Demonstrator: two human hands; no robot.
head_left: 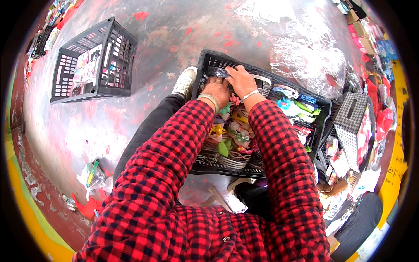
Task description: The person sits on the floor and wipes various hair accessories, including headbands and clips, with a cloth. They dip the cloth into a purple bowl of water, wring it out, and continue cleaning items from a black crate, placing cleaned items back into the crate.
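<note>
Grips a dark looped bundle (217, 71) with the right hand (242, 81), lays the left hand (217, 90) just beside, without showing whether closed, inside the far-left corner of a black crate (208, 169), near bright flower-like pieces (238, 133) and a white shoe (186, 81).

The head-worn fisheye looks steeply down past checked sleeves (168, 150) into the nearer black crate (214, 169), close below.

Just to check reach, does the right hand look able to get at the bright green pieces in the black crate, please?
Probably yes: the bright green pieces lie uncovered near the right end of the black crate, and nothing visible stands over them to stop the right hand.
</note>
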